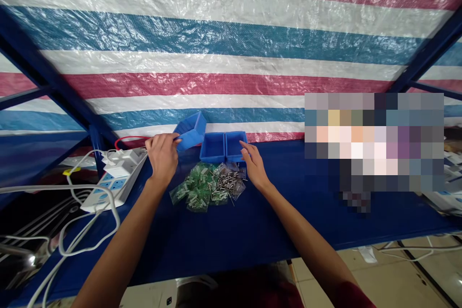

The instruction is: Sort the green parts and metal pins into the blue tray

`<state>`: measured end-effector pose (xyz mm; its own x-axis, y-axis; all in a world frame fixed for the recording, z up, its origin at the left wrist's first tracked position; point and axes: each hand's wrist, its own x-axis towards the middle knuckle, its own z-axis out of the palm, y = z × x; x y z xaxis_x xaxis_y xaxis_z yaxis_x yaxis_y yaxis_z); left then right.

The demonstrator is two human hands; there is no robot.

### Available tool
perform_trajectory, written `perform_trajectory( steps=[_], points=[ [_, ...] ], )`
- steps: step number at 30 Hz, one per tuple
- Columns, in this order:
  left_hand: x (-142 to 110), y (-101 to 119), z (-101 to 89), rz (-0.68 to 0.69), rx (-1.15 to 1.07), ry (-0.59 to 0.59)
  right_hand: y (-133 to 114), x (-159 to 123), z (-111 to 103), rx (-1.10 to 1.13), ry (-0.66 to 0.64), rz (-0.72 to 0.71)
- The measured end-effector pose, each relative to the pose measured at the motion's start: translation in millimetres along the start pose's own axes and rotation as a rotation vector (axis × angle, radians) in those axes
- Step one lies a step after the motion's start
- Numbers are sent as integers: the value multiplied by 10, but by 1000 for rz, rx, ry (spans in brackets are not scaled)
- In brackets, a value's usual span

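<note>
Lying between the hands (163, 155) (255, 163), bagged parts (198, 185) front 2 upright blue bins (212, 147)

Sheet (234, 70): horizontal stripes, dull red/white/teal-blue, glossy white glare. Frame (70, 94): dark navy. Table (216, 240): plain deep blue. Tilted bin (191, 141), middle bin (212, 159), right bin (235, 159): same solid bright blue, lighter than table. Left packets (198, 187): green tint, pale silvery-green contents. Pins (224, 185): silver-grey. Power strip (94, 201): white, light-blue socket faces. Thick cable (86, 186): white. Thin wire (126, 138): red. Tag (71, 171): yellow. Sleeve (352, 297): dark red. Floor (321, 279): beige.
</note>
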<state>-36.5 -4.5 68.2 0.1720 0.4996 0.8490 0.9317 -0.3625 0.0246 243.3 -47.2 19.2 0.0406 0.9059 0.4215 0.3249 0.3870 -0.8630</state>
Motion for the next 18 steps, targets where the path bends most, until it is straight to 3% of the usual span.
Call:
perform_trajectory(
  steps=[6,12,18],
  points=[
    [-108,-275,238,64,54,-154,110,38,-106,14,109,16],
    [-204,-466,151,69,71,-268,188,60,-110,-107,97,-28],
    [-181,-379,22,31,-38,-647,303,68,-92,-326,66,24]
  ],
)
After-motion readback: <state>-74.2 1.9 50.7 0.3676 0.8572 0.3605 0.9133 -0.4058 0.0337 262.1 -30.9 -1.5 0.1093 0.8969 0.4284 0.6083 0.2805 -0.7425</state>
